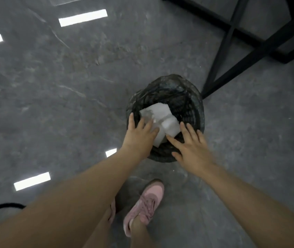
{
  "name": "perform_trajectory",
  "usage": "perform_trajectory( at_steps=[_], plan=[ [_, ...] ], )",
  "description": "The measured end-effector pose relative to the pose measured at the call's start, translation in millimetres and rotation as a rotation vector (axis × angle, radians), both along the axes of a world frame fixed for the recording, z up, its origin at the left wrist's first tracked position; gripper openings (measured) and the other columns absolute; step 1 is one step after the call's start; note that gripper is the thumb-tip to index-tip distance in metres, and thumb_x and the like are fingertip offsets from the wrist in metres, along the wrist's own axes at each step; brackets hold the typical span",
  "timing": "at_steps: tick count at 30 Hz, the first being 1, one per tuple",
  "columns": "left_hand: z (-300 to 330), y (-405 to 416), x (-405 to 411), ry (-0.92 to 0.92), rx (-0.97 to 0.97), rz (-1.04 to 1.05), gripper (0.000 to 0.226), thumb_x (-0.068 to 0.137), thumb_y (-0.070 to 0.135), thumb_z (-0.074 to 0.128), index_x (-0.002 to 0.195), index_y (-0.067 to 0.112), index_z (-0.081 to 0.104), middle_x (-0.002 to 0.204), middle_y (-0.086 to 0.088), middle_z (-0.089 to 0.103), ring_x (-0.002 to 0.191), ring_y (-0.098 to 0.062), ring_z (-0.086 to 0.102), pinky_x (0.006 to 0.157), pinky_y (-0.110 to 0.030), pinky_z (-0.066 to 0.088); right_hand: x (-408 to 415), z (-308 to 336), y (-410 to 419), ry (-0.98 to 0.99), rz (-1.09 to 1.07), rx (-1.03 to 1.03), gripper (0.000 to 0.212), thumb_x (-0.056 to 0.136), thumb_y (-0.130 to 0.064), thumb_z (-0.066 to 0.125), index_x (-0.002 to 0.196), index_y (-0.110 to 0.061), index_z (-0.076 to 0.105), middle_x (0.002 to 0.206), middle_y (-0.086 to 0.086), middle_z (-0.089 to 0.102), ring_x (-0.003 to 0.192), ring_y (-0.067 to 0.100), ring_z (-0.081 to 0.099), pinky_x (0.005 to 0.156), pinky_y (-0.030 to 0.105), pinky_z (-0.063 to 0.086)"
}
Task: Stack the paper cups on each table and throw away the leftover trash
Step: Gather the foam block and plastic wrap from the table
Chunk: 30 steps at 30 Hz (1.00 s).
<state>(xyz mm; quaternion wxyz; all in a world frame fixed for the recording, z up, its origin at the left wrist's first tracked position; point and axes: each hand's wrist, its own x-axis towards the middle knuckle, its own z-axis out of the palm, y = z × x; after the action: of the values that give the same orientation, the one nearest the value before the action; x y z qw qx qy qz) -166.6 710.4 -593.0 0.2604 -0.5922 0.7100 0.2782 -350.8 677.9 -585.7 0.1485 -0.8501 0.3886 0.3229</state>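
A round black mesh trash bin (187, 97) lined with a dark bag stands on the grey floor. White crumpled paper trash (162, 115) lies inside its mouth. My left hand (139, 135) hovers over the bin's near left rim with fingers spread and straight, holding nothing. My right hand (191, 147) is over the near right rim, fingers also spread, empty. The paper sits between the two hands, just beyond the fingertips. No paper cups are in view.
Black metal table legs (232, 42) cross at the upper right, close behind the bin. My pink shoe (148, 203) stands on the floor below the bin. A black cable (1, 207) curves at the lower left. Ceiling lights reflect as bright bars on the glossy floor.
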Motion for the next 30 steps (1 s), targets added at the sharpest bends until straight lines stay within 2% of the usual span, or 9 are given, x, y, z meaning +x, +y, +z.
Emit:
perform_trajectory(
  at_steps=[4, 7, 10, 13, 15, 17, 20, 24, 30],
  plan=[
    [53.3, -6.3, 14.4, 0.028, -0.043, 0.036, 0.067, 0.097, 0.035, 0.046, 0.153, 0.020, 0.012, 0.159, -0.009, 0.009, 0.146, -0.030, 0.006, 0.112, -0.063, -0.002, 15.9, 51.9, -6.4, -0.031, -0.007, -0.003, 0.057, 0.099, -0.045, 0.036, 0.150, -0.038, 0.013, 0.161, 0.011, -0.002, 0.148, 0.028, -0.007, 0.117, 0.047, 0.000],
    [112.0, -13.6, 32.2, 0.047, -0.103, 0.105, 0.060, 0.098, 0.031, 0.046, 0.151, 0.019, 0.021, 0.155, -0.009, 0.022, 0.141, -0.029, 0.023, 0.113, -0.059, 0.013, 39.0, 109.0, -17.4, -0.055, -0.001, 0.003, 0.054, 0.098, -0.043, 0.037, 0.149, -0.039, 0.019, 0.161, 0.007, 0.004, 0.148, 0.025, -0.007, 0.118, 0.046, -0.001],
    [185.6, -21.1, 53.4, 0.038, -0.129, 0.175, 0.055, 0.100, 0.029, 0.040, 0.151, 0.019, 0.021, 0.149, -0.008, 0.035, 0.135, -0.029, 0.036, 0.111, -0.053, 0.026, 70.4, 182.4, -34.0, -0.063, 0.007, 0.041, 0.052, 0.098, -0.041, 0.040, 0.148, -0.037, 0.025, 0.160, 0.005, 0.011, 0.148, 0.024, -0.004, 0.117, 0.044, 0.001],
    [280.2, -24.4, 81.1, 0.035, -0.137, 0.225, 0.051, 0.099, 0.030, 0.040, 0.147, 0.019, 0.028, 0.138, -0.008, 0.046, 0.126, -0.028, 0.047, 0.104, -0.044, 0.036, 103.8, 283.1, -53.2, -0.058, 0.019, 0.133, 0.049, 0.098, -0.040, 0.040, 0.146, -0.032, 0.032, 0.153, 0.005, 0.031, 0.143, 0.024, 0.017, 0.112, 0.042, 0.015],
    [331.9, -21.2, 97.5, 0.001, -0.142, 0.243, 0.048, 0.098, 0.034, 0.040, 0.143, 0.020, 0.034, 0.134, -0.007, 0.049, 0.123, -0.028, 0.050, 0.099, -0.040, 0.038, 121.5, 339.2, -61.2, -0.061, 0.050, 0.174, 0.045, 0.097, -0.040, 0.040, 0.141, -0.029, 0.041, 0.143, 0.005, 0.044, 0.134, 0.025, 0.035, 0.103, 0.040, 0.027],
    [403.2, -14.0, 116.7, -0.032, -0.186, 0.287, 0.046, 0.099, 0.038, 0.039, 0.141, 0.021, 0.037, 0.132, -0.006, 0.050, 0.121, -0.028, 0.052, 0.095, -0.037, 0.040, 139.9, 412.5, -67.7, -0.081, 0.105, 0.146, 0.041, 0.097, -0.043, 0.041, 0.135, -0.028, 0.048, 0.135, 0.006, 0.050, 0.127, 0.026, 0.043, 0.097, 0.039, 0.032],
    [502.0, 3.2, 137.3, -0.074, -0.305, 0.401, 0.046, 0.098, 0.043, 0.041, 0.139, 0.023, 0.040, 0.133, -0.004, 0.051, 0.120, -0.027, 0.053, 0.092, -0.037, 0.043, 168.6, 508.8, -66.0, -0.119, 0.204, 0.056, 0.042, 0.098, -0.045, 0.038, 0.135, -0.027, 0.047, 0.136, 0.006, 0.050, 0.127, 0.026, 0.044, 0.097, 0.040, 0.032],
    [608.4, 41.1, 150.2, -0.123, -0.452, 0.594, 0.047, 0.097, 0.047, 0.041, 0.139, 0.026, 0.040, 0.139, -0.002, 0.047, 0.126, -0.025, 0.047, 0.102, -0.040, 0.036, 205.4, 605.9, -45.6, -0.264, 0.389, -0.075, 0.042, 0.098, -0.046, 0.039, 0.135, -0.026, 0.048, 0.137, 0.005, 0.050, 0.128, 0.024, 0.043, 0.099, 0.039, 0.031],
    [699.1, 134.2, 141.6, -0.218, -0.499, 0.900, 0.052, 0.096, 0.054, 0.037, 0.142, 0.029, 0.037, 0.142, 0.001, 0.043, 0.129, -0.022, 0.045, 0.100, -0.037, 0.038, 226.6, 704.8, 4.7, -0.309, 0.697, -0.091, 0.049, 0.096, -0.052, 0.039, 0.140, -0.032, 0.040, 0.139, 0.003, 0.047, 0.130, 0.024, 0.041, 0.104, 0.038, 0.030]
  ],
)
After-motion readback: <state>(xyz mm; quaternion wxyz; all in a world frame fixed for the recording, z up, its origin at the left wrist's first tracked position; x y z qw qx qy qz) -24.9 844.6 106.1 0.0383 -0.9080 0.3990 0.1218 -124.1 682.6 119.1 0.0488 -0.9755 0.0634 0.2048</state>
